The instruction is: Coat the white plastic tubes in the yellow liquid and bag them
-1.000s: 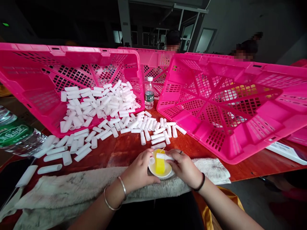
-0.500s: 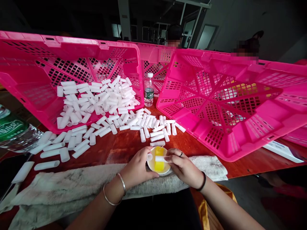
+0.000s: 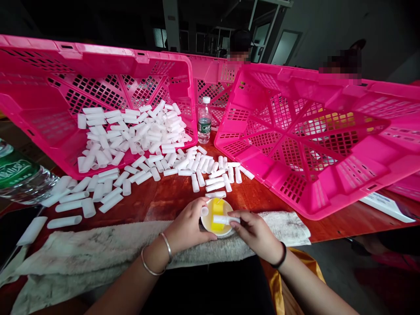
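Low in the middle of the frame, my right hand [image 3: 254,229] pinches a white tube [image 3: 226,219] and holds it across the small bowl [image 3: 206,226] with the yellow sponge [image 3: 217,212]. My left hand [image 3: 188,225] grips a short white piece [image 3: 204,211] at the bowl's left rim. Both rest on the grey towel [image 3: 98,256]. More tubes [image 3: 197,168] lie scattered on the surface above, spilling from the pink crate [image 3: 98,74] at upper left.

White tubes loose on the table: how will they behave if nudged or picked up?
The white tubes are round and lie on their sides, so they would probably roll. They look hollow and thin-walled, so likely light. The right hand pinches one with fingertips alone, so probably stiff enough.
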Demonstrator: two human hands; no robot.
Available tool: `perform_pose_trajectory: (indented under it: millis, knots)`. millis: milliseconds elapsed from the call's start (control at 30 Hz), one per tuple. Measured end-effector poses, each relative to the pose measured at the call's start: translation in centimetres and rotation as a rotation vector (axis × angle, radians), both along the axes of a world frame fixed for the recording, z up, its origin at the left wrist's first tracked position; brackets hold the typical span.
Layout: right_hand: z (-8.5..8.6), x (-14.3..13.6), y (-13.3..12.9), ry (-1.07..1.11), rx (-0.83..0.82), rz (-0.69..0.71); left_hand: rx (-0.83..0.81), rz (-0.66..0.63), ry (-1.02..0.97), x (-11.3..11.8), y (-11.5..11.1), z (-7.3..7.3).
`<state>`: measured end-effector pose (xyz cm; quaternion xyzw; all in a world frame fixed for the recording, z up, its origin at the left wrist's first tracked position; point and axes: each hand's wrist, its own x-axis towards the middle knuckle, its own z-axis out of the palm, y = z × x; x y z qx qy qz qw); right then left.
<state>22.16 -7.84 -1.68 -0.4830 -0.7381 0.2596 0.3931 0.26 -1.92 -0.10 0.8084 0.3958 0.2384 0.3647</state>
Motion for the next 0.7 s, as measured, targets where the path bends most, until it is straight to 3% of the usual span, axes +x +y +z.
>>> perform_pose_trajectory:
  millis: [167, 333, 400, 567, 700]
  knots:
    - [-0.4, 0.0, 0.1, -0.186, 0.277, 0.065, -0.01, 0.0, 0.008, 0.0, 0.2, 0.1]
    - [-0.3, -0.1, -0.2, -0.059, 0.069, 0.0, -0.034, -0.003, 0.026, 0.1, 0.2, 0.1]
    - [-0.3, -0.1, -0.2, -0.089, 0.109, -0.01, -0.024, -0.012, 0.017, 0.1, 0.2, 0.2]
    - [-0.6, 0.1, 0.0, -0.205, 0.387, 0.087, 0.047, -0.033, 0.016, -0.1, 0.1, 0.3]
    - [0.4, -0.4, -0.3, 0.086, 0.244, -0.041, 0.149, 0.027, 0.052, -1.0, -0.1, 1.1]
